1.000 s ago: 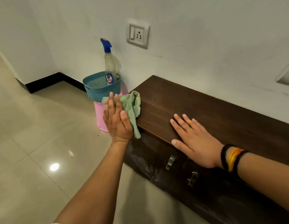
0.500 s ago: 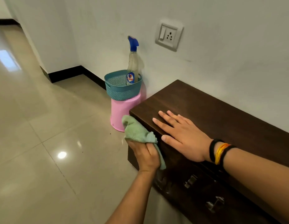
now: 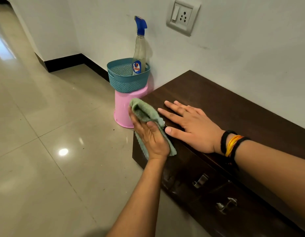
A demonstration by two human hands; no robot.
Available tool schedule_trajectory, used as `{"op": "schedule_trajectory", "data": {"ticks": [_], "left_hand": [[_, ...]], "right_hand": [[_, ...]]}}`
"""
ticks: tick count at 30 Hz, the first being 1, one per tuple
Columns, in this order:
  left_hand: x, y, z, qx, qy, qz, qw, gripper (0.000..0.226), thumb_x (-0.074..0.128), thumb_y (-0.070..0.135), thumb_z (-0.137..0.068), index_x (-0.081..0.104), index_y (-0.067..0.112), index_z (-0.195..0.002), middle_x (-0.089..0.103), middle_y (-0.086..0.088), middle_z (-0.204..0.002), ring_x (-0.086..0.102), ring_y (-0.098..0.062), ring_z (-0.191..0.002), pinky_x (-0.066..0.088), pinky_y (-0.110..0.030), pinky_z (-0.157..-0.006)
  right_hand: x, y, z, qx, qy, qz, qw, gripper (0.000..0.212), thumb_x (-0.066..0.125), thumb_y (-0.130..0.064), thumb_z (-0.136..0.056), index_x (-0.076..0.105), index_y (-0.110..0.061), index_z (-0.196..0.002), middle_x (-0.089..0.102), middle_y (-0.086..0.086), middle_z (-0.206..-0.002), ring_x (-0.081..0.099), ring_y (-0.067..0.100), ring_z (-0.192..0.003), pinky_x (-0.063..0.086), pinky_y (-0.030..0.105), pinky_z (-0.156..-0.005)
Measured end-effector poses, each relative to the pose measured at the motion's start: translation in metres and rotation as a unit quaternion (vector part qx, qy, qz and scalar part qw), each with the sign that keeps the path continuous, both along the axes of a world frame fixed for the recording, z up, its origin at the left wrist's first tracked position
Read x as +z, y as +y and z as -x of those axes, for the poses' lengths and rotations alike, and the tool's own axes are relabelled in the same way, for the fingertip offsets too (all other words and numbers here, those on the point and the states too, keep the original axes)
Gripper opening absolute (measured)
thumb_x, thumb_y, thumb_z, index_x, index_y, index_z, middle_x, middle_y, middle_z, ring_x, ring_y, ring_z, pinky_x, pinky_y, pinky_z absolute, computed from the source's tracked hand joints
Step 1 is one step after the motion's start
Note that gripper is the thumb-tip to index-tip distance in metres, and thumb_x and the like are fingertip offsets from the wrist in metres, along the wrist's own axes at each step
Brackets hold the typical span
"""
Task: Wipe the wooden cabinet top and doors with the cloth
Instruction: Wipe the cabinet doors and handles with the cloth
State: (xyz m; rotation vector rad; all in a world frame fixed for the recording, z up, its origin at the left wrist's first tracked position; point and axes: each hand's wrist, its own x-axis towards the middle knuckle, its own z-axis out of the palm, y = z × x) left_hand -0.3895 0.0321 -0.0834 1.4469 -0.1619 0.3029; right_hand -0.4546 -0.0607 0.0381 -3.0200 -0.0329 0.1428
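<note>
A low dark wooden cabinet (image 3: 233,106) runs along the white wall, with metal handles (image 3: 200,181) on its front doors. My left hand (image 3: 151,134) presses a green cloth (image 3: 145,111) against the cabinet's left front corner, just below the top edge. My right hand (image 3: 191,125) lies flat and open on the cabinet top beside the cloth, with black and orange bands on its wrist.
Left of the cabinet stands a pink upturned bucket (image 3: 122,108) carrying a teal basket (image 3: 126,81) with a spray bottle (image 3: 139,53) in it. A wall socket (image 3: 182,17) sits above. Glossy tiled floor (image 3: 54,134) spreads to the left.
My left hand took the cloth off the top's left end, down to the front corner, then back up along that corner. My right hand slid left along the top. The camera came closer.
</note>
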Motion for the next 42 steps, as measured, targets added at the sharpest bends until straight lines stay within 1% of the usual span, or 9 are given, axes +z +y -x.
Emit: {"op": "schedule_trajectory", "data": {"ticks": [4, 7, 11, 14, 18, 24, 30, 36, 42], "left_hand": [[-0.017, -0.004, 0.056, -0.038, 0.054, -0.019, 0.998, 0.065, 0.018, 0.061, -0.099, 0.005, 0.025, -0.152, 0.001, -0.009, -0.167, 0.002, -0.025, -0.155, 0.005, -0.045, -0.126], [-0.011, -0.009, 0.02, -0.012, 0.019, -0.093, 0.995, 0.061, 0.02, 0.039, -0.104, 0.011, 0.013, -0.159, 0.0, -0.006, -0.169, -0.005, -0.016, -0.155, -0.004, -0.031, -0.125], [-0.031, -0.006, 0.008, 0.02, 0.13, -0.11, 0.985, 0.049, 0.023, 0.023, -0.106, 0.014, 0.02, -0.155, 0.003, -0.007, -0.167, -0.002, -0.017, -0.155, -0.013, -0.009, -0.114], [-0.03, -0.004, 0.067, -0.068, 0.16, -0.072, 0.982, 0.061, 0.011, 0.046, -0.097, -0.004, 0.025, -0.152, -0.008, -0.005, -0.167, -0.011, -0.012, -0.153, -0.013, -0.016, -0.118], [-0.006, -0.003, 0.007, 0.005, 0.078, -0.075, 0.994, 0.067, 0.011, 0.048, -0.1, 0.006, 0.017, -0.159, -0.002, 0.0, -0.168, -0.006, -0.008, -0.154, -0.006, -0.022, -0.122], [-0.03, -0.002, 0.069, -0.046, 0.278, -0.049, 0.958, 0.058, 0.013, 0.033, -0.105, 0.004, 0.009, -0.157, -0.002, -0.012, -0.168, -0.005, -0.019, -0.155, -0.006, -0.03, -0.123], [-0.037, -0.008, 0.026, 0.009, 0.149, -0.02, 0.989, 0.061, 0.018, 0.039, -0.102, 0.01, 0.018, -0.159, 0.006, 0.015, -0.158, 0.002, -0.002, -0.148, -0.004, -0.019, -0.119], [-0.106, -0.008, 0.086, -0.044, 0.467, 0.058, 0.881, 0.06, 0.014, 0.046, -0.107, 0.008, 0.017, -0.159, 0.007, -0.007, -0.168, 0.011, -0.026, -0.155, 0.009, -0.045, -0.126], [-0.091, -0.004, -0.006, 0.022, 0.281, 0.015, 0.959, 0.058, 0.027, 0.036, -0.106, 0.021, 0.009, -0.157, 0.02, -0.011, -0.166, 0.018, -0.025, -0.153, 0.01, -0.042, -0.126]], "right_hand": [[0.002, 0.001, 0.001, 0.003, 0.012, 0.007, 1.0, 0.063, 0.023, -0.069, -0.095, 0.0, -0.056, -0.152, -0.006, -0.018, -0.167, -0.007, 0.007, -0.153, 0.002, 0.039, -0.122], [0.0, 0.001, 0.001, 0.005, 0.013, 0.012, 1.0, 0.065, 0.014, -0.075, -0.09, -0.003, -0.057, -0.151, -0.009, -0.018, -0.166, -0.01, 0.007, -0.152, -0.001, 0.037, -0.12], [0.002, 0.001, -0.002, 0.009, 0.025, 0.021, 0.999, 0.069, 0.015, -0.077, -0.088, -0.006, -0.057, -0.151, -0.012, -0.017, -0.166, -0.013, 0.009, -0.152, -0.003, 0.039, -0.123], [0.004, 0.002, -0.003, 0.02, 0.034, 0.029, 0.999, 0.069, 0.013, -0.075, -0.088, -0.009, -0.056, -0.151, -0.014, -0.016, -0.165, -0.015, 0.009, -0.152, -0.001, 0.045, -0.124], [0.002, 0.002, -0.005, 0.023, 0.021, 0.033, 0.999, 0.069, 0.012, -0.076, -0.089, -0.008, -0.055, -0.151, -0.013, -0.016, -0.166, -0.015, 0.009, -0.152, -0.001, 0.044, -0.124], [0.002, 0.0, -0.005, 0.026, 0.022, 0.025, 0.999, 0.068, 0.013, -0.074, -0.091, -0.007, -0.054, -0.152, -0.012, -0.015, -0.166, -0.014, 0.009, -0.152, 0.0, 0.046, -0.124], [0.0, 0.0, -0.005, 0.025, 0.013, 0.024, 0.999, 0.069, 0.012, -0.076, -0.089, -0.005, -0.054, -0.152, -0.01, -0.015, -0.166, -0.013, 0.009, -0.152, -0.001, 0.043, -0.124], [0.001, 0.0, -0.006, 0.025, 0.02, 0.021, 0.999, 0.068, 0.012, -0.076, -0.09, -0.006, -0.055, -0.152, -0.011, -0.016, -0.166, -0.013, 0.009, -0.152, 0.0, 0.045, -0.124], [-0.002, -0.002, -0.007, 0.029, 0.012, 0.022, 0.999, 0.069, 0.014, -0.075, -0.09, -0.005, -0.053, -0.153, -0.009, -0.014, -0.167, -0.012, 0.009, -0.153, -0.001, 0.043, -0.124]]}}
